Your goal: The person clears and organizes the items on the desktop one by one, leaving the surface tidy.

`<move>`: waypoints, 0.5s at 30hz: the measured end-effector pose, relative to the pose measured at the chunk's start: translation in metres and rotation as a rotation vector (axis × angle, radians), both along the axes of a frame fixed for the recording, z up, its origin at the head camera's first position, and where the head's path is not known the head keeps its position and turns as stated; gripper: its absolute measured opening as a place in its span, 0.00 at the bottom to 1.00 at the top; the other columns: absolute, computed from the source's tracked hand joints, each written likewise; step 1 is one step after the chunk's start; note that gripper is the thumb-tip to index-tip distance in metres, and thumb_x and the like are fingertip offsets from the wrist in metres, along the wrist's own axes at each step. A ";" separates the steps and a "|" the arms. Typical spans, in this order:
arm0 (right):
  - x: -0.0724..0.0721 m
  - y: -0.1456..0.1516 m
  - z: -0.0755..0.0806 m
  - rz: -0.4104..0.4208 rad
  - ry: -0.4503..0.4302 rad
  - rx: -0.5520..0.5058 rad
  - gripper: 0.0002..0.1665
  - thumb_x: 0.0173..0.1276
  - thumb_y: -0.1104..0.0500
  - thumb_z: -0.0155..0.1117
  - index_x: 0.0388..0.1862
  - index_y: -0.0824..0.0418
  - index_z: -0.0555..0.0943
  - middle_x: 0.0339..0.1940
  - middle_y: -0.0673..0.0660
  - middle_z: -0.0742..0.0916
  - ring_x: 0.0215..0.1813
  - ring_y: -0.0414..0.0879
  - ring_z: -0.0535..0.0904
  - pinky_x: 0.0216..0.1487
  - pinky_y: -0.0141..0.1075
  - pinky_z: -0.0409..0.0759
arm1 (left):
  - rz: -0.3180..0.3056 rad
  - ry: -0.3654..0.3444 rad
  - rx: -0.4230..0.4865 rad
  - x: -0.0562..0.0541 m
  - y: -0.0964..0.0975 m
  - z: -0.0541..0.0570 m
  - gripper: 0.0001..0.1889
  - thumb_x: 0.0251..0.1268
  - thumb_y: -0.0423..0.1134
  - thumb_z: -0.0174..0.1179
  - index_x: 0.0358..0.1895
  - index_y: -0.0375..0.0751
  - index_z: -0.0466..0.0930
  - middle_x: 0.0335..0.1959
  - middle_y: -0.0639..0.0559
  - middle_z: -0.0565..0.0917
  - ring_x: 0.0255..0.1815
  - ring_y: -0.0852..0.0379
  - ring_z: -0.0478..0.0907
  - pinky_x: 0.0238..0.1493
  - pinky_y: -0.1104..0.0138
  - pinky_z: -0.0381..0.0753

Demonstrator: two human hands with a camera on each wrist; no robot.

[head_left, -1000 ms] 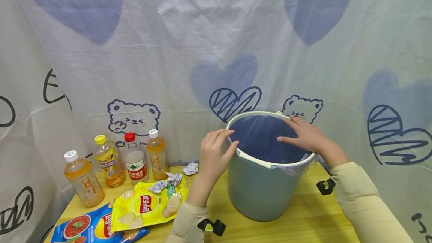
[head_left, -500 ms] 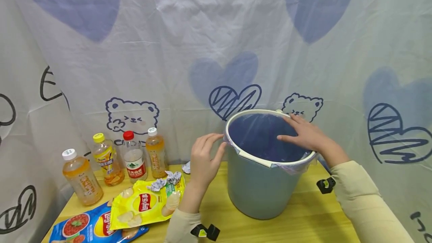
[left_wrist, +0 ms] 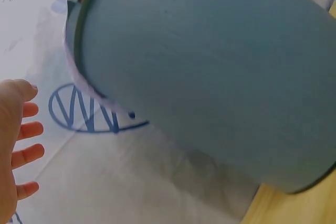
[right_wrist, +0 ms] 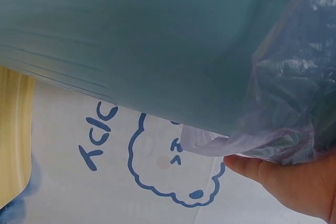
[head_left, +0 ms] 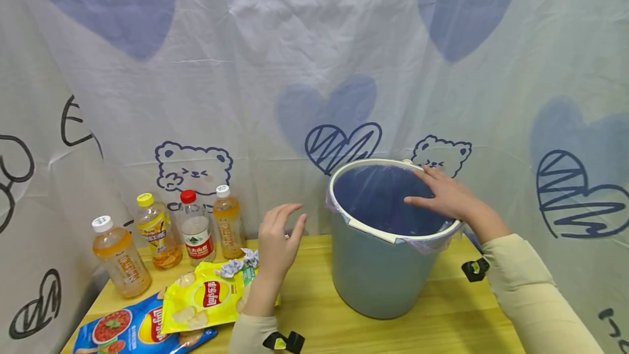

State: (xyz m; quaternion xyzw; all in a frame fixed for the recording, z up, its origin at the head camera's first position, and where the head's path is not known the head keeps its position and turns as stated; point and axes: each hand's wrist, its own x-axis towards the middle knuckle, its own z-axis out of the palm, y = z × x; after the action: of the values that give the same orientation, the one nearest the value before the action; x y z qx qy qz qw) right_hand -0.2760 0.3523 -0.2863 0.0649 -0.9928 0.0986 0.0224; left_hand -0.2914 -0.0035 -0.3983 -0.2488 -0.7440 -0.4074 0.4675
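Fingers of the left hand (head_left: 277, 245) are slack and hold nothing, apart from the bucket's left side; the right hand (head_left: 444, 195) rests over the far right of the rim, its fingers straight, not clenched. Beneath it, the grey-blue bucket (head_left: 378, 277) stands upright on the wooden table (head_left: 314, 310), right of centre, matte outside, narrowing slightly to its base, mouth uncovered. A thin, translucent lilac liner (right_wrist: 294, 77) is folded over the cream rim (head_left: 372, 232) and hangs in loose creases outside. Behind the bucket, the patterned cloth (head_left: 295, 42) closes off the back; table surface shows before it and on both sides, with the right edge running under the right forearm. Leftward lie a blue chip bag (head_left: 130, 324) and a yellow one (head_left: 211, 294) partly over it, four bottles (head_left: 197, 234) behind, then crumpled paper (head_left: 230, 269) on the yellow bag.
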 end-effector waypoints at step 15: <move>0.000 0.000 -0.001 -0.005 0.005 0.009 0.55 0.65 0.29 0.55 0.78 0.60 0.53 0.79 0.70 0.52 0.78 0.71 0.44 0.71 0.70 0.49 | 0.086 -0.106 0.013 -0.015 -0.034 -0.034 0.12 0.60 0.37 0.67 0.47 0.39 0.83 0.44 0.44 0.86 0.48 0.45 0.81 0.53 0.53 0.78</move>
State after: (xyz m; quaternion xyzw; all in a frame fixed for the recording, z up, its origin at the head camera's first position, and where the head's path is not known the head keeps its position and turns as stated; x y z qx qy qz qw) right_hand -0.2765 0.3528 -0.2872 0.0626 -0.9933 0.0937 0.0249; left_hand -0.3060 -0.0372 -0.4321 -0.1919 -0.7750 -0.4044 0.4462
